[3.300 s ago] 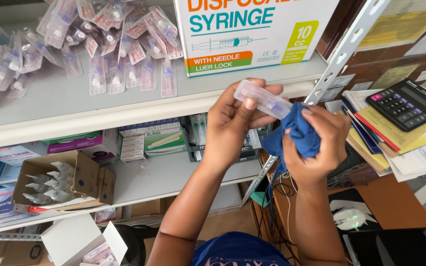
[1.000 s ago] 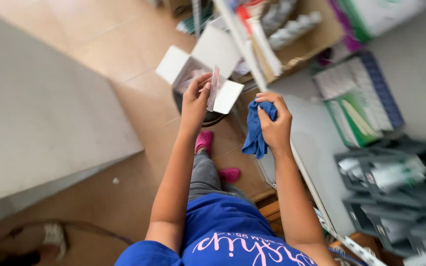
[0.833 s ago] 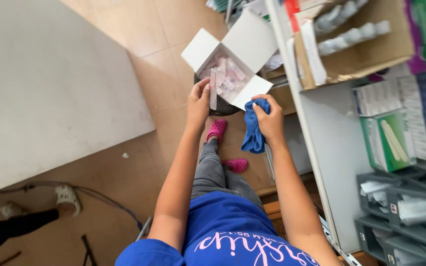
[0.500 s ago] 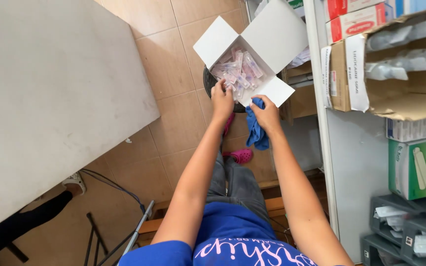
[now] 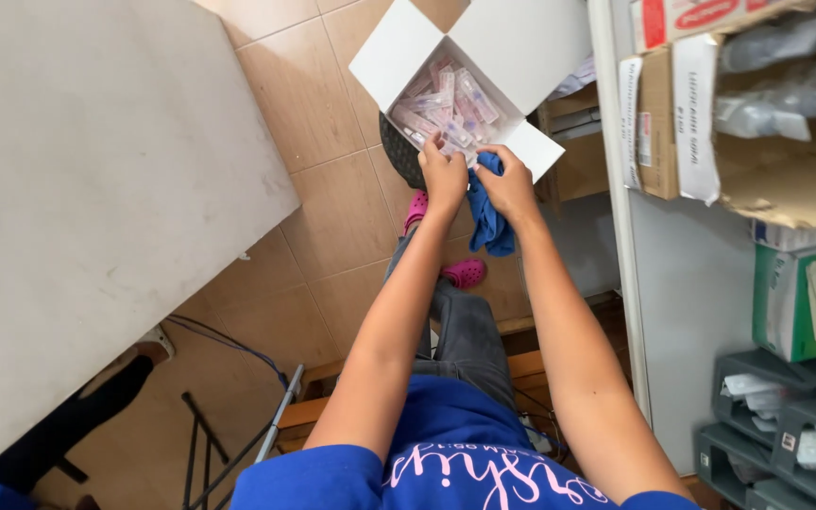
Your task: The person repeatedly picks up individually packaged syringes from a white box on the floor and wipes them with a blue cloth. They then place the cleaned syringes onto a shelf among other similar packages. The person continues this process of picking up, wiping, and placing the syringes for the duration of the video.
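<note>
At near rim of open white carton (image 5: pixel 521 57), our left hand (image 5: pixel 445 176) reaches among wrapped syringes (image 5: pixel 446 106); whether fingers have closed on one, cannot tell. Right hand (image 5: pixel 510 184) clenches blue cloth (image 5: pixel 489 219) just beside. Carton sits low above tiled floor (image 5: pixel 323 189), beside shelf unit (image 5: pixel 701 302).

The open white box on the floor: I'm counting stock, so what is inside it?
The white box holds a loose heap of clear packets. Lower layers are covered; the left hand hides the near edge.

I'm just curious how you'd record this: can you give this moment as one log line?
left hand: at open white box, on packaged syringes | right hand: holds blue cloth | tiled floor below
</note>
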